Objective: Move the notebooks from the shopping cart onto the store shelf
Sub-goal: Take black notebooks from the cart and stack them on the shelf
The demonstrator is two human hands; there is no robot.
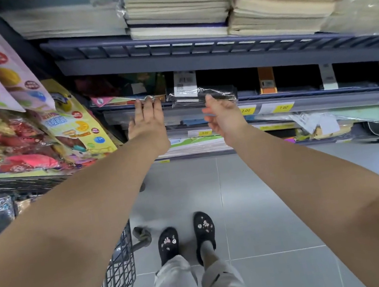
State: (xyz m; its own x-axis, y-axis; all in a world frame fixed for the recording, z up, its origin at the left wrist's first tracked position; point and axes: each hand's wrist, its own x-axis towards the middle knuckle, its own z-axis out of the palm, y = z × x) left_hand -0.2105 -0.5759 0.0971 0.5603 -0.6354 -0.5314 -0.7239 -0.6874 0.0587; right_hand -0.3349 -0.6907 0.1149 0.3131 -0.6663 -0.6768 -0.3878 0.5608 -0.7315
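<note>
The plastic-wrapped notebook pack (202, 94) is seen sticking out over the shelf edge (299, 93) and is gripped by neither hand, with the right hand (222, 114) loosely open just beside it and the left hand (147, 117) pressed flat on the colourful pack (123, 99), so it could be knocked down unless pushed in.

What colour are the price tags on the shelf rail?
The price tags are yellow, in the head view.

- A yellow price tag (245, 110) on the rail of the store shelf (324, 98) reads "2.00".
- Just right of it, a second yellow tag (283, 107) reads "1.00".
- A lower yellow tag (204, 132) appears to read "3.00", but it is blurred.
- A white barcode label (184, 81) stands on a plastic-wrapped pack (203, 93); its print is too small to read.
</note>
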